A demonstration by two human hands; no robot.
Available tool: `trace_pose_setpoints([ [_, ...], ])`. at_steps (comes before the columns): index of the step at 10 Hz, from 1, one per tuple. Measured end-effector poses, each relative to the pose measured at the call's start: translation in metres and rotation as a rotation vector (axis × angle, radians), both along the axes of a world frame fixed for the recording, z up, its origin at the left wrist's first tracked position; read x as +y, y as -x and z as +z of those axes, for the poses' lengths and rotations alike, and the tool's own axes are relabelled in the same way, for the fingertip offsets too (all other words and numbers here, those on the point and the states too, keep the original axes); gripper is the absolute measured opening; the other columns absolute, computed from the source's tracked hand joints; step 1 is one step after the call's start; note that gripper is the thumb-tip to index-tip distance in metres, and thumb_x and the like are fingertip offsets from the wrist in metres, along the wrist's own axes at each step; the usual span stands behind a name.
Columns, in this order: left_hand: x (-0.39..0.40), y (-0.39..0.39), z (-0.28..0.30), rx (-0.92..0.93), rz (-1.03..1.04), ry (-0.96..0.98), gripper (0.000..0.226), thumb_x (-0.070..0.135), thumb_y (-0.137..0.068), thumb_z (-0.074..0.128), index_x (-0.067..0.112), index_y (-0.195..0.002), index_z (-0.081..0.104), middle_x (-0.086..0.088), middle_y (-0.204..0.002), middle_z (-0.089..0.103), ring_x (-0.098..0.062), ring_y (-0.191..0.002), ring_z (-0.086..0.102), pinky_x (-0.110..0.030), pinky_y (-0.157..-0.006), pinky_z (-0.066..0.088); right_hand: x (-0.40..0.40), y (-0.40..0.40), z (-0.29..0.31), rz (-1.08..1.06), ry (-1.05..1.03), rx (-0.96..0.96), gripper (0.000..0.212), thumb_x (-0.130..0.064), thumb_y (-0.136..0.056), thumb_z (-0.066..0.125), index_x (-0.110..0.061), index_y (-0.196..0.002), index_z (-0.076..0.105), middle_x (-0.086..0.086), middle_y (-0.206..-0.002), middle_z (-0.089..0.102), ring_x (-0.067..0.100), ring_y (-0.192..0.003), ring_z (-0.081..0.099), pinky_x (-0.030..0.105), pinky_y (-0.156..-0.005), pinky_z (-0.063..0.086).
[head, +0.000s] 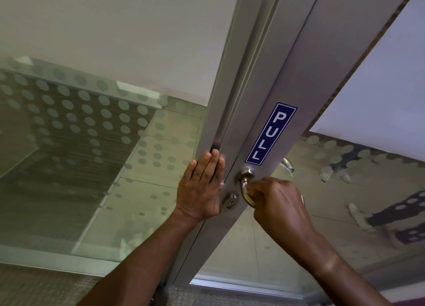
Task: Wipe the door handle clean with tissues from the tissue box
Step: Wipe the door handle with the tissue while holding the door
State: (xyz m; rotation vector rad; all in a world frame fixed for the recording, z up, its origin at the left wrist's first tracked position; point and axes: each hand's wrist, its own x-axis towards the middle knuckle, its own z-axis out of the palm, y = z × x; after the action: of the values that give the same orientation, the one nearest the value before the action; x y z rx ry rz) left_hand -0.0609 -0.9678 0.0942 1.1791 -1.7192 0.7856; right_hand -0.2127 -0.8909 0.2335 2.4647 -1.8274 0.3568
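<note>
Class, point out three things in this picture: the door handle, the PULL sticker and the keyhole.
door handle (244, 192): head view, on the curved metal lever beside the right hand's fingers.
PULL sticker (271, 133): head view, on the sticker's blue middle.
keyhole (230, 201): head view, on the round lock cylinder's face.

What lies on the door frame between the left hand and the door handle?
In the head view, the round keyhole lock sits there, between the flat left hand and the door handle.
</note>
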Motion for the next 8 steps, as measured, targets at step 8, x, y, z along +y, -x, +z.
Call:
trace_pose_setpoints([
  [8, 0.000, -0.001, 0.001, -0.001, -0.010, 0.001, 0.086, 0.028, -0.089, 0.041, 0.008, -0.157, -0.007, -0.009, -0.166, -0.013, -0.022, -0.153, -0.008, -0.038, -0.124, -0.004, -0.017, -0.012, -0.021, -0.060, 0.297, -0.266, 0.023, -0.012, -0.073, 0.079, -0.008, -0.094, 0.072, 0.016, -0.098, 0.071, 0.039, -0.103, 0.065, 0.045, -0.082, 0.052],
])
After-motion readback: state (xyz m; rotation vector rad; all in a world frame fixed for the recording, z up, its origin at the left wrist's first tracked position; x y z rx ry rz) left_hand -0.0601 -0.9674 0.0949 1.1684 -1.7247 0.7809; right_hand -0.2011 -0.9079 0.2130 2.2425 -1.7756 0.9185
